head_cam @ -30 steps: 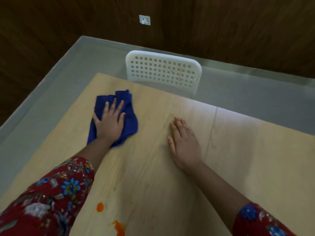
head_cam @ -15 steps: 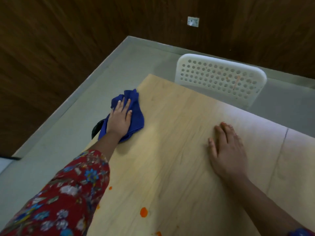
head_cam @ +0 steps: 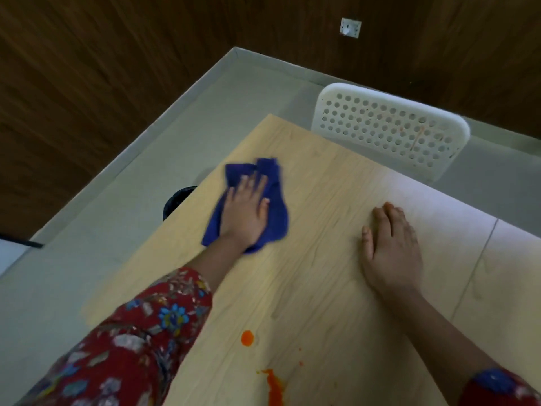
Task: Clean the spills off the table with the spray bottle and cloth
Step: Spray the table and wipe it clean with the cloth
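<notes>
A crumpled blue cloth lies on the light wooden table near its far left edge. My left hand presses flat on the cloth with straight fingers. My right hand rests flat on the bare tabletop to the right, palm down. Orange spills mark the near part of the table: a round drop and a longer streak at the bottom edge of the view. No spray bottle is in view.
A white perforated plastic chair back stands against the table's far edge. A dark round object sits on the grey floor just left of the table. Dark wood-panelled walls close the corner behind.
My left hand has slid the cloth away from the table's left edge, rightward over the tabletop. My right hand has stayed flat on the table. The view has swung a little.
</notes>
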